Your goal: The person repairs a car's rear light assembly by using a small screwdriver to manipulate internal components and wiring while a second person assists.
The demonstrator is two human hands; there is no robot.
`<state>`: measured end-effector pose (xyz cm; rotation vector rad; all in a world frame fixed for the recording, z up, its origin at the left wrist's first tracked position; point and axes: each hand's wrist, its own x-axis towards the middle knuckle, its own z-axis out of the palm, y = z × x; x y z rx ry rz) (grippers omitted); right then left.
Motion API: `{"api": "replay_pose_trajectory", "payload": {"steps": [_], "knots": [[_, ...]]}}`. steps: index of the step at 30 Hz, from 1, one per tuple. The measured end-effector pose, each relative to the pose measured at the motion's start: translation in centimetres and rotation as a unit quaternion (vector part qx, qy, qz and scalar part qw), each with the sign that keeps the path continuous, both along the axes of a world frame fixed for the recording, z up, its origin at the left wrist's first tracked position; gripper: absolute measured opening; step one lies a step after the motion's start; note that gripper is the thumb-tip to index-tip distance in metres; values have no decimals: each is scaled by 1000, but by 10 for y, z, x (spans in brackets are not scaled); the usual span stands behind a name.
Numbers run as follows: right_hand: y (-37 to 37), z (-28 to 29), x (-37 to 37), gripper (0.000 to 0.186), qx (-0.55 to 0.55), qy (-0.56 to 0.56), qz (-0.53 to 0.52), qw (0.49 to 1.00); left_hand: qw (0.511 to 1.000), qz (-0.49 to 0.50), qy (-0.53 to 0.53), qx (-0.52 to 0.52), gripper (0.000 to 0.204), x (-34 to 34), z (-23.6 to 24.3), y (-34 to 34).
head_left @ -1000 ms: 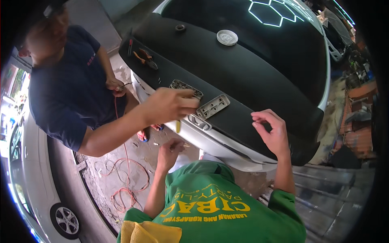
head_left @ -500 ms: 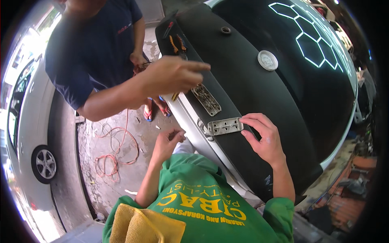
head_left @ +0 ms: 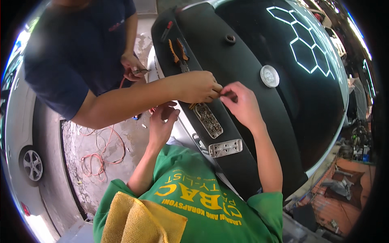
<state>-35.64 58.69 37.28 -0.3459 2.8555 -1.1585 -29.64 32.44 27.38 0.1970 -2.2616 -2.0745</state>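
Observation:
My right hand (head_left: 242, 104) is closed in a pinch at the fingertips of a co-worker's hand (head_left: 198, 87) above the car's dark rear panel. Whatever lies between the fingertips is too small to make out. My left hand (head_left: 163, 123) hovers by the panel's near edge, below the co-worker's forearm, thumb and fingers apart and holding nothing. A narrow metal tray (head_left: 208, 120) with small parts in it lies on the panel. Closer to me is a pale rectangular metal plate (head_left: 225, 148) with small triangular cutouts, which neither hand touches.
Orange-handled pliers (head_left: 178, 52) and a red-and-black tool (head_left: 166, 31) lie at the panel's far left. Farther right are a dark ring (head_left: 230, 39) and a white round dish (head_left: 269, 76). The co-worker's other hand (head_left: 133, 67) holds a thin metal tool. An orange cord (head_left: 101, 158) lies coiled on the floor.
My right hand has left the metal plate and moved up to the co-worker's fingers. The co-worker's pointing hand has lowered to meet it. My left hand has risen slightly.

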Motion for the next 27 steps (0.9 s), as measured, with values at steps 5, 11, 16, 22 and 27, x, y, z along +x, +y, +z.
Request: {"api": "replay_pose_trajectory", "payload": {"steps": [5, 11, 16, 22, 27], "knots": [[-4, -3, -23, 26, 49, -87, -52, 994, 993, -47, 45, -102, 24, -10, 1, 3], [-14, -10, -29, 46, -14, -36, 71, 997, 866, -244, -310, 307, 20, -37, 8, -1], [-17, -35, -30, 36, 118, 132, 176, 968, 886, -235, -297, 269, 18, -36, -6, 5], [-8, -33, -32, 15, 183, 197, 153, 951, 995, -50, 31, -83, 22, -16, -25, 20], [18, -37, -24, 13, 94, 178, -5, 979, 975, -33, 149, -160, 21, -8, -6, 23]]}}
